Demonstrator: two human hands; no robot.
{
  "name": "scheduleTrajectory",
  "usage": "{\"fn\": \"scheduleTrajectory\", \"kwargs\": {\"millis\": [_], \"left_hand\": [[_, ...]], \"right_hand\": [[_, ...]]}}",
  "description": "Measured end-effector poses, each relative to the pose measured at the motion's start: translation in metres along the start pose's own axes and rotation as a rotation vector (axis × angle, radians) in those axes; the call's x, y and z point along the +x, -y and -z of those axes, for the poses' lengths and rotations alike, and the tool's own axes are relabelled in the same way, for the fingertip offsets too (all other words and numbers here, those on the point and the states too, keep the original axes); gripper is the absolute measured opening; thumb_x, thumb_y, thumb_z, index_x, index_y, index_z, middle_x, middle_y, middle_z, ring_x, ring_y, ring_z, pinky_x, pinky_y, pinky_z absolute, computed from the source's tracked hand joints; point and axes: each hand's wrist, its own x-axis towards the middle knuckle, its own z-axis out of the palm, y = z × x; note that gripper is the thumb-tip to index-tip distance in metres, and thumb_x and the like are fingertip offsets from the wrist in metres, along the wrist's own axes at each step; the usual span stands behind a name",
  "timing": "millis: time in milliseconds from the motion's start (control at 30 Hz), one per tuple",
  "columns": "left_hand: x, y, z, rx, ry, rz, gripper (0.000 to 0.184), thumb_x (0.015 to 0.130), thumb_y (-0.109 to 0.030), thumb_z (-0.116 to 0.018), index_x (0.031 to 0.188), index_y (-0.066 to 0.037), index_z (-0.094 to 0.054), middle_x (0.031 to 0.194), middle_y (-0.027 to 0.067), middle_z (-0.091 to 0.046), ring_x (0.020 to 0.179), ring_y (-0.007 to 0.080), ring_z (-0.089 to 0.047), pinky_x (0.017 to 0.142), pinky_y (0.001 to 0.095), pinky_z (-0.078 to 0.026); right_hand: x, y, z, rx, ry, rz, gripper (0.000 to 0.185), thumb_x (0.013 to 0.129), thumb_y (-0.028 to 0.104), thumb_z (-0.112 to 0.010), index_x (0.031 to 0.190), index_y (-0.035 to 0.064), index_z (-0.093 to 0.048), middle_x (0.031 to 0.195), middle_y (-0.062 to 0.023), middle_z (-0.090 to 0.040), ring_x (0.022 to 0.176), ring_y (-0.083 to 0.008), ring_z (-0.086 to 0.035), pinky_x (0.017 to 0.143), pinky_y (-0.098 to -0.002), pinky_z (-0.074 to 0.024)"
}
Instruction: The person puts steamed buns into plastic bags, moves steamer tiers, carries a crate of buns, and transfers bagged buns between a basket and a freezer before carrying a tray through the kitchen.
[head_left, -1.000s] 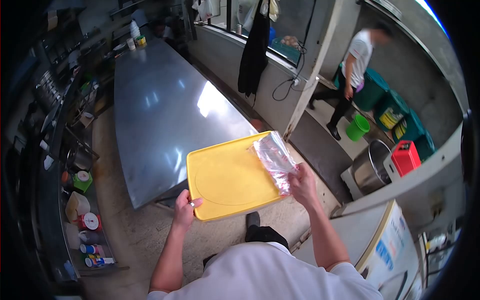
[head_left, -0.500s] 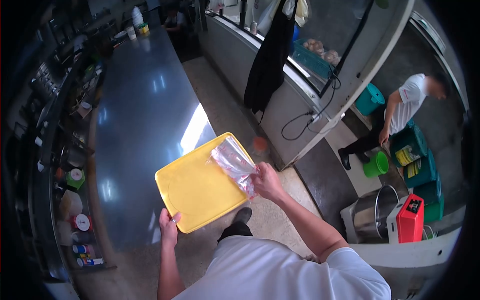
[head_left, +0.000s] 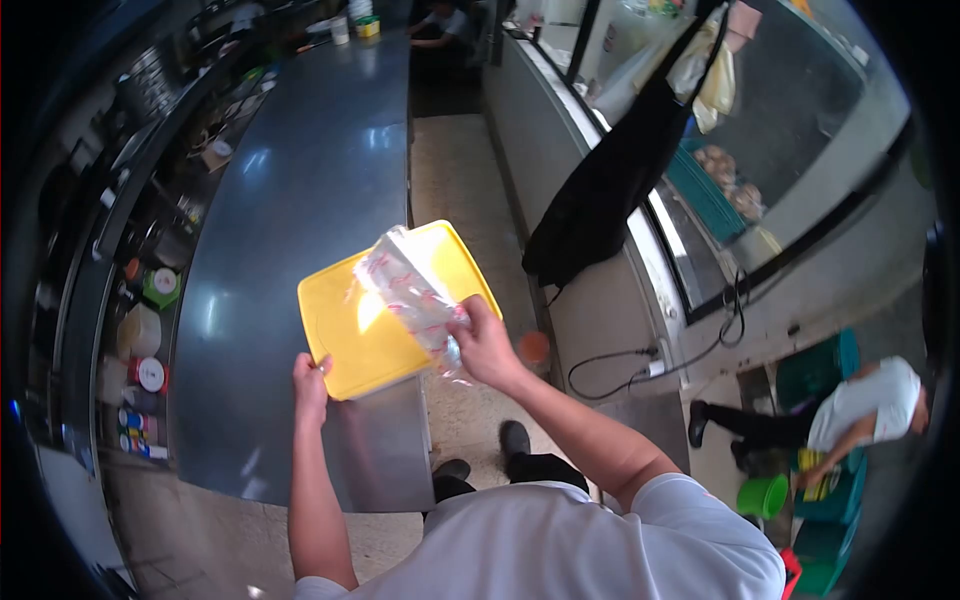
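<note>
My left hand (head_left: 310, 388) is closed on the near left corner of a yellow plastic tray (head_left: 352, 350), thumb on its upper face. The tray is a rounded rectangle with a raised rim, held in the air over the end of the steel table. In my right hand (head_left: 488, 345) is a clear plastic bag (head_left: 405, 285) with red print, pinched at its near end. The bag lies slanted across the tray's face, its lower edge hanging past the near rim. Whether my right fingers also touch the tray, I cannot tell.
A long steel table (head_left: 300, 200) runs ahead. Shelves at left hold scales (head_left: 150, 374) and tubs. To the right, a black apron (head_left: 610, 190) hangs by a window. Another person (head_left: 865, 410) walks beside a green bucket (head_left: 762, 495) and teal bins. Someone sits far back.
My view has turned to the right. The tray now overlaps the table's end, and the bag reaches farther across it. The other person has bent lower near the bins.
</note>
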Motion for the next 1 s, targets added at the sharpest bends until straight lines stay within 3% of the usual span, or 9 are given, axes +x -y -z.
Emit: {"fn": "scheduleTrajectory", "kwargs": {"millis": [133,233,367,467,633,700,800,900,1000], "left_hand": [[0.002,-0.025,-0.029,0.152,-0.202,0.081,0.022,0.101,-0.021,-0.067,0.104,-0.002,-0.055,0.094,0.0068,-0.059,0.085,0.0156,-0.057,0.078,0.0333,-0.049],[-0.024,-0.033,-0.056,0.775,-0.726,-0.486,0.031,0.102,-0.027,-0.066,0.112,0.0,-0.056,0.105,0.0093,-0.059,0.095,0.0166,-0.058,0.082,0.0359,-0.05],[-0.065,-0.081,-0.116,-0.482,-0.203,-0.125,0.047,0.1,-0.025,-0.07,0.137,0.001,-0.055,0.132,0.0113,-0.06,0.119,0.0206,-0.059,0.097,0.0353,-0.05],[-0.05,-0.091,-0.135,-0.65,-0.194,-0.053,0.053,0.1,-0.018,-0.069,0.144,0.003,-0.05,0.138,0.0136,-0.059,0.118,0.0204,-0.061,0.097,0.0351,-0.05],[-0.023,-0.046,-0.086,-0.182,-0.501,-0.155,0.05,0.096,-0.013,-0.073,0.138,0.005,-0.051,0.129,0.0134,-0.063,0.108,0.0215,-0.065,0.091,0.0376,-0.055],[-0.029,-0.021,-0.07,-0.027,-0.752,-0.033,0.049,0.098,-0.012,-0.07,0.14,0.004,-0.05,0.132,0.0158,-0.061,0.112,0.0239,-0.065,0.095,0.0382,-0.055],[-0.047,-0.034,-0.078,-0.393,-0.546,0.138,0.047,0.102,-0.013,-0.063,0.143,0.004,-0.048,0.135,0.0175,-0.06,0.116,0.0276,-0.065,0.098,0.0406,-0.055],[-0.029,-0.064,-0.1,-0.591,-0.529,0.184,0.045,0.104,-0.012,-0.058,0.145,0.003,-0.048,0.135,0.0179,-0.061,0.117,0.0302,-0.065,0.099,0.0438,-0.055],[0.012,-0.078,-0.107,-0.527,-0.558,0.199,0.044,0.103,-0.01,-0.058,0.145,0.002,-0.049,0.133,0.0176,-0.061,0.117,0.0306,-0.064,0.098,0.0452,-0.055]], "right_hand": [[0.027,-0.005,0.002,0.114,0.19,-0.036,0.016,0.099,0.008,-0.063,0.109,-0.0012,-0.054,0.094,-0.013,-0.062,0.09,-0.0183,-0.06,0.082,-0.0356,-0.0505],[0.04,-0.012,-0.008,0.283,0.251,-0.058,0.016,0.098,0.007,-0.063,0.108,-0.001,-0.054,0.094,-0.0136,-0.062,0.091,-0.0184,-0.06,0.083,-0.0351,-0.0501],[0.047,0.001,-0.019,0.369,0.522,-0.044,0.02,0.097,0.008,-0.065,0.112,-0.0013,-0.056,0.099,-0.015,-0.064,0.097,-0.0235,-0.063,0.088,-0.0367,-0.05],[0.076,0.007,-0.02,0.204,0.783,0.137,0.039,0.091,0.018,-0.075,0.122,-0.0009,-0.061,0.111,-0.0195,-0.066,0.108,-0.0312,-0.064,0.097,-0.0407,-0.0495],[0.206,-0.001,0.021,-0.267,0.261,0.22,0.061,0.082,0.033,-0.084,0.129,0.0004,-0.061,0.129,-0.0216,-0.061,0.127,-0.0345,-0.056,0.108,-0.043,-0.0473],[0.274,-0.024,0.025,-0.383,0.292,0.263,0.067,0.082,0.042,-0.084,0.131,0.0011,-0.062,0.128,-0.0205,-0.061,0.128,-0.0366,-0.054,0.11,-0.0439,-0.0458],[0.34,-0.035,0.002,-0.756,0.668,0.24,0.074,0.087,0.055,-0.075,0.139,0.004,-0.06,0.14,-0.0194,-0.06,0.132,-0.0335,-0.054,0.112,-0.0418,-0.044],[0.386,-0.057,-0.022,-0.27,1.376,-0.328,0.075,0.089,0.056,-0.073,0.141,0.0047,-0.06,0.143,-0.0156,-0.061,0.131,-0.027,-0.056,0.113,-0.0387,-0.0428],[0.416,-0.086,-0.034,0.056,1.569,-0.563,0.062,0.085,0.039,-0.082,0.131,0.0009,-0.065,0.123,-0.0104,-0.072,0.11,-0.02,-0.068,0.098,-0.0352,-0.0549]]}}
